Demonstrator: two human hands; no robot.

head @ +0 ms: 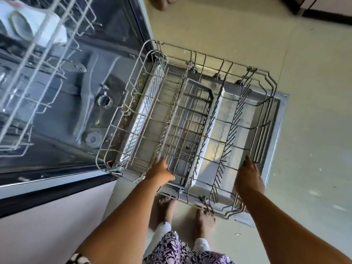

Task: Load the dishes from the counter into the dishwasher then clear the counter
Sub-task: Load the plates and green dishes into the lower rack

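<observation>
A: Dishwasher (80,96) lower rack (190,119) is what both hands are on. The left hand (162,171) has its grip folded over a wire at the near side of the rack, fingers curled around it, close to the rack's middle.

B: And the other one?

A: The right hand (249,178) lies on the near right part of the rack with fingers stretched forward along the wires. Whether that grip is actually closed round a wire I cannot tell; the fingers look fairly flat.

B: Where does the rack sit?

A: Pulled out over the open door (276,134), which lies flat above the floor (314,54). The rack's far left corner reaches the mouth of the tub, and its near right corner hangs just past the door's near edge. No dishes in it, only tines and a long basket section down the middle.

B: Anything further out?

A: Inside the tub, a grey spray arm (83,80) and a round filter (104,101) on the bottom. Above that, the white upper rack (38,60) is slid out toward the camera, with a white cup or bowl (28,25) lying in it. Bare feet (204,218) stand on the floor at the door's near edge, under a purple patterned garment (171,248).
</observation>
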